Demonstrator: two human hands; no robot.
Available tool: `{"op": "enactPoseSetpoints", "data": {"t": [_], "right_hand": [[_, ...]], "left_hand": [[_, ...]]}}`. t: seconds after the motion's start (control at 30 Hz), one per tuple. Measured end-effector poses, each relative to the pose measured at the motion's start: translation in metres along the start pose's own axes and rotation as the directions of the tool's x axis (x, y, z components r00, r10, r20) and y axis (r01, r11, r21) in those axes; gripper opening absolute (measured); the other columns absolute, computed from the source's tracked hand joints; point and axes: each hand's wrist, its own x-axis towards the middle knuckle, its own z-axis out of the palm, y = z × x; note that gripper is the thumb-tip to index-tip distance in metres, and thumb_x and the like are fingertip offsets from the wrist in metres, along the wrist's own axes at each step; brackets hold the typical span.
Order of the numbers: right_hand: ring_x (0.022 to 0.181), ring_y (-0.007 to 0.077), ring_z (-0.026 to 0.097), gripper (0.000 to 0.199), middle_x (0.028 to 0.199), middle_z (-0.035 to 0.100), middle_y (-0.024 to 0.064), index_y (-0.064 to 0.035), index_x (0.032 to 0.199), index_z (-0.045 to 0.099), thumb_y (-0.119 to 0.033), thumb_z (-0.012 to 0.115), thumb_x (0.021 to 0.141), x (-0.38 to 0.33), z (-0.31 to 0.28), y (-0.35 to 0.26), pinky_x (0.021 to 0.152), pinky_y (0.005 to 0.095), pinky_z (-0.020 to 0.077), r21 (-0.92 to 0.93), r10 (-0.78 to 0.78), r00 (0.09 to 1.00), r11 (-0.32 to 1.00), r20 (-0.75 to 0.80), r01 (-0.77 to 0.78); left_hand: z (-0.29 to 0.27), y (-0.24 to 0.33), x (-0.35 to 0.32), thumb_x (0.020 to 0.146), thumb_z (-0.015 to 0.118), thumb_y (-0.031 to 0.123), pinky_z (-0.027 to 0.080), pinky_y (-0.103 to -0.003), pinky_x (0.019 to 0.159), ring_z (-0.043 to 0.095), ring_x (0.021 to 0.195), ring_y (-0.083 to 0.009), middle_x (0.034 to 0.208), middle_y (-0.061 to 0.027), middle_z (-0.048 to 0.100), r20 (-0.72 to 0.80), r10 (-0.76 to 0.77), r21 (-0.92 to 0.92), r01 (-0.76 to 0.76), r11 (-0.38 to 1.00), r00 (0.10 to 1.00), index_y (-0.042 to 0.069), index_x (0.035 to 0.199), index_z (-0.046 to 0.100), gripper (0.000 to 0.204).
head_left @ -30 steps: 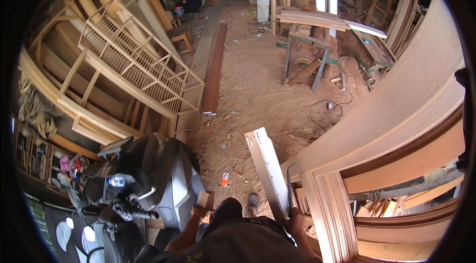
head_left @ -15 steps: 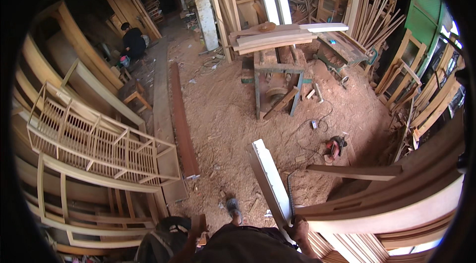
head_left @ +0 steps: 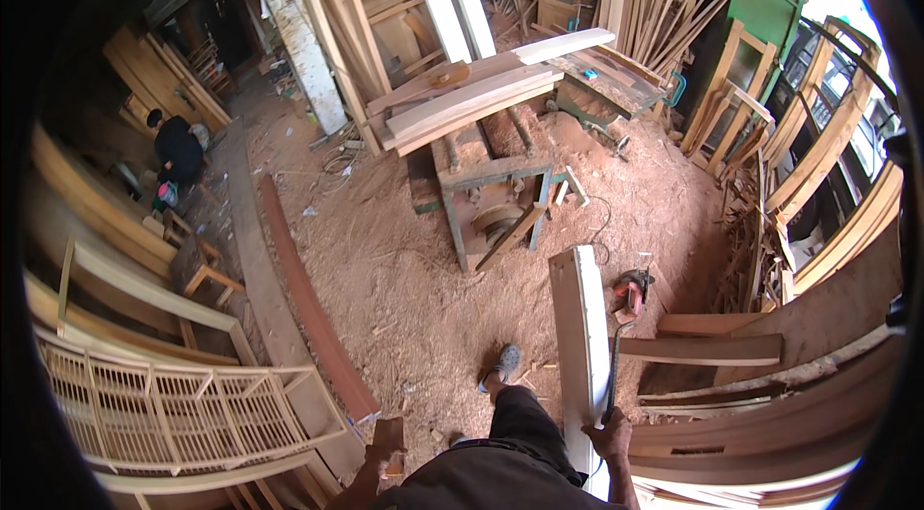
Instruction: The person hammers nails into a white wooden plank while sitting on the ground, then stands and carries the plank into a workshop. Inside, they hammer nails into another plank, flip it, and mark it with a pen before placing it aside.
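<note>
My right hand is closed at the edge of a long wooden beam with a pale, whitish face. The beam slants up and away from my right side. A thin dark ridged strip, bar or cord, runs along its right edge into the same hand; I cannot tell which it is. Low on the left, my left hand grips a short brown wooden block, its fingers partly hidden. My leg and a grey clog show between them.
Ahead stands a saw bench with boards on top. A red power tool lies on the sawdust floor right of the beam. A slatted frame lies left, a reddish plank nearer. Another person crouches far left.
My view has swung right, and the bench sits further left. The beam now stands nearer the red tool. A leg has come forward. Both hands keep their holds.
</note>
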Motion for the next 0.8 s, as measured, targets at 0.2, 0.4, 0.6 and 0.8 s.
{"op": "enactPoseSetpoints", "data": {"t": [0.2,0.4,0.6,0.8], "right_hand": [[0.073,0.0330,0.068,0.055,0.079,0.068,0.0142,-0.0020,0.088,0.063,-0.031,0.101,0.058,0.108,-0.010,-0.040,0.069,0.0477,0.0546,0.149,0.130,0.992,0.980,0.012,-0.130],[0.073,0.0369,0.068,0.050,0.076,0.067,0.0175,-0.0007,0.085,0.063,-0.031,0.096,0.062,0.217,-0.069,-0.090,0.070,0.0493,0.0543,0.190,0.154,0.987,0.971,-0.047,-0.143],[0.072,0.0359,0.067,0.048,0.077,0.066,0.0168,-0.0008,0.083,0.061,-0.030,0.094,0.063,0.317,-0.132,-0.120,0.069,0.0476,0.0535,0.201,0.200,0.968,0.965,-0.154,-0.167],[0.067,0.0224,0.059,0.049,0.072,0.059,0.0069,-0.0033,0.082,0.060,-0.028,0.096,0.060,0.447,-0.179,-0.131,0.065,0.0403,0.0503,0.332,0.211,0.953,0.934,-0.217,-0.131]], "left_hand": [[0.028,0.130,0.031,0.053,0.104,0.025,0.059,-0.046,0.075,0.071,0.098,-0.0235,0.109,-0.0175,0.074,0.017,-0.006,0.065,0.005,0.998,1.000,-0.008,0.116,0.070,0.079],[0.052,0.265,0.049,0.054,0.104,0.025,0.059,-0.046,0.074,0.071,0.097,-0.0233,0.108,-0.0169,0.074,0.058,0.007,0.138,-0.015,0.990,0.998,-0.008,0.116,0.070,0.078],[0.098,0.385,0.068,0.054,0.105,0.024,0.058,-0.045,0.074,0.071,0.095,-0.0230,0.107,-0.0163,0.074,0.101,0.047,0.174,-0.065,0.983,0.994,-0.007,0.115,0.070,0.077],[0.166,0.498,0.080,0.054,0.105,0.023,0.058,-0.045,0.073,0.071,0.094,-0.0228,0.105,-0.0157,0.074,0.138,0.070,0.184,-0.095,0.978,0.988,-0.007,0.115,0.070,0.076]]}}
